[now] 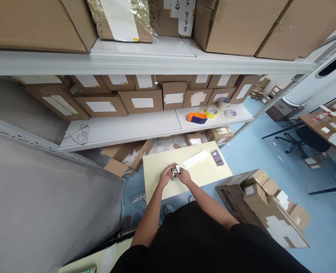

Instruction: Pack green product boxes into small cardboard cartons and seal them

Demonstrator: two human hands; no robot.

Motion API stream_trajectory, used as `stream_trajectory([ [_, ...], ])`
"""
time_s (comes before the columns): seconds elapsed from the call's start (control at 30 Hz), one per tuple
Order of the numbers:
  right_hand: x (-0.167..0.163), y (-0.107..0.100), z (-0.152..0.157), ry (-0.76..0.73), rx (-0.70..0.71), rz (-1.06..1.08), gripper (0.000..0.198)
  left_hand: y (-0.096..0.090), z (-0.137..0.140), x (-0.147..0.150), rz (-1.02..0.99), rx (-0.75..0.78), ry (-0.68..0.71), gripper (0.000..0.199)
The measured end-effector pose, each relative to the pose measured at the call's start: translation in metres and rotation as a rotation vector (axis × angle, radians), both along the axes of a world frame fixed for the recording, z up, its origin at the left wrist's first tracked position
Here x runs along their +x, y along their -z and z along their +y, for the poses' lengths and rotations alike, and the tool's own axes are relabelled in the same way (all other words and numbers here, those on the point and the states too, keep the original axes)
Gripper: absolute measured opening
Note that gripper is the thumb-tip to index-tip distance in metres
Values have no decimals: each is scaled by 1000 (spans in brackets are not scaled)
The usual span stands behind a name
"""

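My left hand (165, 176) and my right hand (184, 176) are closed around a small box-like item (175, 172) from its two sides. It has a white part on top and a dark, silvery part beside it; its exact kind is too small to make out. Both hands are low over a pale yellow table (153, 163). Just to the right of the item lies a long white paper strip (195, 159). Farther right on the tabletop is a dark, pixelated flat object (217, 157).
A shelf (153, 127) behind the table carries labelled cartons (142, 101), an orange and blue tape dispenser (197, 117) and tape rolls (212, 112). An open carton (128, 155) stands left of the table. At right, a large carton (230, 197) holds smaller boxes.
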State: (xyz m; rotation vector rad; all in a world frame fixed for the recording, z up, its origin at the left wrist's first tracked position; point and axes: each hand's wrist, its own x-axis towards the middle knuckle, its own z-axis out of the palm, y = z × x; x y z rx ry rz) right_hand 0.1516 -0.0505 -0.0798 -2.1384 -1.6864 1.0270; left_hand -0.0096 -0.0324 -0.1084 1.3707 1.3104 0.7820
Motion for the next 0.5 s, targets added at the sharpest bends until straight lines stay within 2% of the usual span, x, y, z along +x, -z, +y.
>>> stream_trajectory([
  [0.1, 1, -1, 4, 1, -8, -75, 19, 4, -8, 1, 24, 60, 93, 76],
  [0.2, 11, 1, 2, 0, 22, -37, 27, 5, -19, 4, 62, 149, 135, 90],
  [0.37, 31, 10, -13, -3, 175, 114, 49, 11, -29, 11, 53, 144, 37, 83],
  [0.5, 38, 6, -18, -96, 270, 129, 39, 15, -28, 14, 60, 139, 28, 83],
])
